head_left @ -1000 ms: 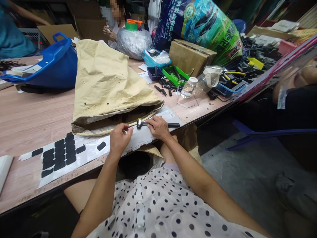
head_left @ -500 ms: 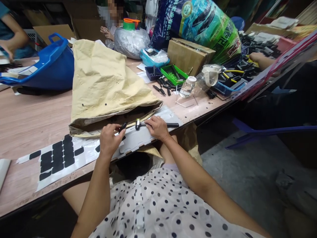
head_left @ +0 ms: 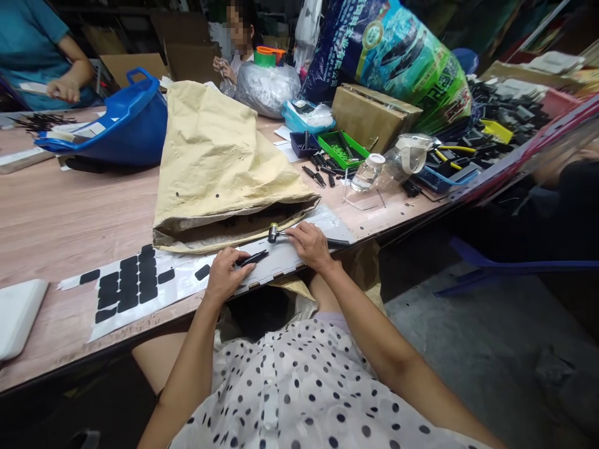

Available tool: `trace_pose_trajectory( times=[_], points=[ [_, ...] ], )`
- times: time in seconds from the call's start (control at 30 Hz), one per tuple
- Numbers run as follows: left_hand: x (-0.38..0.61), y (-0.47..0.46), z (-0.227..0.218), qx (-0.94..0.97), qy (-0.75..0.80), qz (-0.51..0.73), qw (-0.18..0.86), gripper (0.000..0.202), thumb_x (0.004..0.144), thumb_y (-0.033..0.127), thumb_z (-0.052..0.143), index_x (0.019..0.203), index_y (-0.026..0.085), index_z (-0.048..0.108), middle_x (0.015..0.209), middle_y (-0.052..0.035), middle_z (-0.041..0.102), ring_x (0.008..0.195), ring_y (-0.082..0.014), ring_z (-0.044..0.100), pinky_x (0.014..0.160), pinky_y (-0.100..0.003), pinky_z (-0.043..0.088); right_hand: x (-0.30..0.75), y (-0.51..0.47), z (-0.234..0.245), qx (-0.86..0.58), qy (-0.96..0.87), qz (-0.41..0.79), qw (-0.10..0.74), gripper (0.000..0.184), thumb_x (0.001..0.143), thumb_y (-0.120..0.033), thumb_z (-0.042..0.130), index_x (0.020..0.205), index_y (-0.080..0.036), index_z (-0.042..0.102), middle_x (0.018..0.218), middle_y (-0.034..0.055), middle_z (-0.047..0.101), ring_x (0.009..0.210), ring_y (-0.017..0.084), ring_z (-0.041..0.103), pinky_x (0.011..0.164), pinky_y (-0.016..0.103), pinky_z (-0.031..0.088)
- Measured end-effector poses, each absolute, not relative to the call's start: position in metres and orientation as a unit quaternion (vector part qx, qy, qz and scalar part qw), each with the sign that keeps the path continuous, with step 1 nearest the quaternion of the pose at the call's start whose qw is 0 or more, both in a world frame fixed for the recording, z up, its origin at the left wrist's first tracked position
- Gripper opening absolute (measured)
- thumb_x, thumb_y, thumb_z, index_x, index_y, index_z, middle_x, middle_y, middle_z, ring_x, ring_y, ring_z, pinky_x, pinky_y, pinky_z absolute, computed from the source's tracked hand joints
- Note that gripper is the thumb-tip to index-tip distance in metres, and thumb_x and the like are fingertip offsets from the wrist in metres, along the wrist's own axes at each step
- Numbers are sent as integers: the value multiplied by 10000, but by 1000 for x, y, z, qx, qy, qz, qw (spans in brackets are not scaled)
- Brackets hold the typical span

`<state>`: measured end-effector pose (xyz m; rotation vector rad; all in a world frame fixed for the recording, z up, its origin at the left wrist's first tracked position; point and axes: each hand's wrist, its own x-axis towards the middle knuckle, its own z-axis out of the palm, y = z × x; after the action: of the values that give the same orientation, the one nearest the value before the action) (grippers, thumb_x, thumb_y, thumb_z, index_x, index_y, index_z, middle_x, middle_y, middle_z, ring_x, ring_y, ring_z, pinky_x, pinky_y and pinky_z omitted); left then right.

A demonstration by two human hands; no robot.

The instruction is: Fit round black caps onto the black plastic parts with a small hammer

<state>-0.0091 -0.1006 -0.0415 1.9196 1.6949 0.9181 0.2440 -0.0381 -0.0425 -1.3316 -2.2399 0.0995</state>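
Observation:
My left hand [head_left: 226, 274] is closed on a slim black part [head_left: 253, 257], which lies flat on a white notched strip [head_left: 276, 265] at the table's front edge. My right hand [head_left: 309, 244] is wrapped round the handle of a small hammer [head_left: 273, 232], whose metal head rests on the strip just right of the black part. A white backing sheet with several black oval pads [head_left: 128, 288] lies to the left of my left hand. One loose black pad [head_left: 202, 272] sits close to that hand's wrist.
A tan paper sack [head_left: 215, 162] lies behind my hands, its mouth toward me. A blue tub [head_left: 119, 121], a green tray [head_left: 343, 146], a cardboard box [head_left: 374, 115], a glass jar [head_left: 367, 172] and a big printed bag [head_left: 393, 56] stand farther back. Other people sit across the table.
My left hand came back from the sack's mouth with the black part and laid it on the strip. The hammer stayed put under my right hand. The view shifted slightly right.

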Motion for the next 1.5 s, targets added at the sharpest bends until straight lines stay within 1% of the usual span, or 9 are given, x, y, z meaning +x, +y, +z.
trace_pose_trajectory(
  times=[0.2,0.37,0.53,0.67,0.83,0.97,1.2,1.37,1.5],
  points=[
    [-9,-100,-46,681,601,351,226,199,785,380,712,925,256,780,820,-19,628,810,-207,588,758,-343,502,226,-68,-25,-433,-823,123,347,323,1032,-257,434,1226,-264,691,1014,58,665,964,189,623,885,282,505],
    [-10,-100,-43,687,586,359,236,153,791,351,702,876,247,775,807,-20,625,806,-202,582,748,-336,496,210,-85,-22,-397,-842,156,331,329,1026,-248,456,1250,-277,696,947,41,657,871,159,635,803,239,524],
    [-10,-99,-38,692,584,344,247,157,808,355,670,730,242,745,782,-17,615,790,-196,572,739,-330,486,209,-87,-31,-362,-871,118,311,383,1005,-172,468,1281,-318,691,896,23,624,825,142,603,733,213,498],
    [-9,-99,-36,684,590,341,262,159,818,338,642,823,275,788,763,-11,608,775,-192,574,715,-319,485,214,-84,-35,-354,-890,89,273,428,968,-124,500,1276,-346,696,889,20,613,810,144,583,697,207,482],
    [-10,-98,-41,670,597,352,265,188,777,370,699,897,272,805,812,-14,623,793,-193,588,708,-317,497,220,-81,-33,-389,-864,99,305,387,1014,-178,456,1285,-319,693,911,28,620,847,148,606,754,214,492],
    [-10,-97,-44,664,604,353,263,217,770,372,703,930,268,809,815,-14,622,783,-188,589,702,-318,501,227,-78,-37,-386,-868,113,290,363,1006,-182,472,1246,-308,714,889,20,628,811,139,612,706,203,484],
    [-9,-97,-47,668,612,350,238,233,767,398,705,933,263,798,835,-14,632,770,-188,590,722,-324,512,236,-53,-36,-421,-842,110,319,323,1018,-209,474,1228,-287,706,993,32,673,932,155,637,832,232,497],
    [-8,-99,-46,683,611,338,215,255,785,432,702,950,260,792,831,-16,629,797,-196,591,748,-325,510,241,-22,-40,-428,-862,54,264,265,986,-213,543,1153,-281,737,949,45,653,935,193,595,805,279,465],
    [-9,-100,-47,689,607,334,212,230,785,399,707,946,256,787,837,-16,630,798,-196,590,734,-319,502,243,-13,-50,-429,-868,28,250,236,963,-215,576,1116,-268,748,939,61,638,915,221,547,802,325,431]
  ],
)
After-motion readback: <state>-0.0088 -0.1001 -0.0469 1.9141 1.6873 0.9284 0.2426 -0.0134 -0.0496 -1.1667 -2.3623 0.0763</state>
